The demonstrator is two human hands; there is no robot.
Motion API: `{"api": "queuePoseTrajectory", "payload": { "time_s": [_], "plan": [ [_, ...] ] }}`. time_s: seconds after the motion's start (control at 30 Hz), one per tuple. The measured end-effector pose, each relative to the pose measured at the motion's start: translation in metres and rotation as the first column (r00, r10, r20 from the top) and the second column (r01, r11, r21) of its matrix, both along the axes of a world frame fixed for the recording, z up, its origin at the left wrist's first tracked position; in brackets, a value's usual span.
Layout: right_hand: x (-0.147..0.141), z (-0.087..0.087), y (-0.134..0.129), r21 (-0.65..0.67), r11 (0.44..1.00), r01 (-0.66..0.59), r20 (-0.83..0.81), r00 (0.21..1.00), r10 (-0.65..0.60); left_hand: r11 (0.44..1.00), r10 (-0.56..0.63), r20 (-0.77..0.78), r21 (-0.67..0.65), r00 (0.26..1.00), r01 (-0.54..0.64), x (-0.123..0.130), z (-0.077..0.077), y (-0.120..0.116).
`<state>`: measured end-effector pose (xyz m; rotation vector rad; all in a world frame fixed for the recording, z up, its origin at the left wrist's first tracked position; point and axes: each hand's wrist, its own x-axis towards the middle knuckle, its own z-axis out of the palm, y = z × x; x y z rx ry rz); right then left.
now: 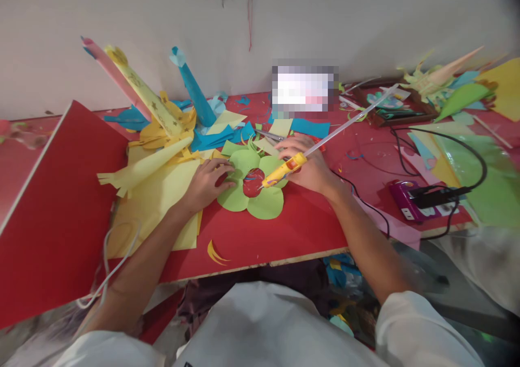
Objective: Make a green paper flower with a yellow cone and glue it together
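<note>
A light green paper flower (pixel 266 204) with rounded petals and a round hole in its middle lies on the red table. The curled fingers and thumb of my left hand (pixel 210 182) hold its left petals at the edge. My right hand (pixel 311 166) is closed around a yellow hot glue gun (pixel 284 170), from whose back a long clear glue stick (pixel 353 119) juts up to the right. The gun's nozzle points down-left, at the right rim of the hole. Whether it touches the paper I cannot tell. Partly behind my right hand lie scissors (pixel 268 135).
Paper cones (pixel 197 93) in blue, yellow and pink stand at the back left. Yellow sheets (pixel 154 194) lie left, beside an upright red board (pixel 60 210). On the right are a purple power adapter (pixel 410 200) with black cables, a brown tray (pixel 390 118) and green sheets (pixel 487 166).
</note>
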<state>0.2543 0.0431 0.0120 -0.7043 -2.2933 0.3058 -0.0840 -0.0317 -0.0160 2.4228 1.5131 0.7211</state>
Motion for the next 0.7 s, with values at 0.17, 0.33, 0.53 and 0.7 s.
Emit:
{"api": "queuePoseTrajectory", "payload": {
  "time_s": [0.17,0.33,0.53,0.7],
  "plan": [
    [-0.018,-0.002,-0.015,0.027,0.998,-0.051,0.116,0.992,0.047,1.0,-0.001,0.005,-0.007,1.0,0.001,0.001,0.0,0.0],
    [-0.023,0.0,-0.021,-0.017,0.998,-0.063,0.22,0.973,0.065,1.0,-0.006,0.029,-0.023,1.0,0.006,-0.001,0.001,0.003],
    [-0.023,-0.001,-0.019,-0.013,0.998,-0.067,0.218,0.974,0.068,0.999,0.038,0.052,0.009,0.998,-0.038,0.008,0.026,0.005],
    [-0.024,-0.002,-0.019,-0.027,0.999,-0.033,0.314,0.949,0.04,1.0,-0.004,0.253,-0.018,0.968,0.008,0.056,0.075,0.012]
  ]
}}
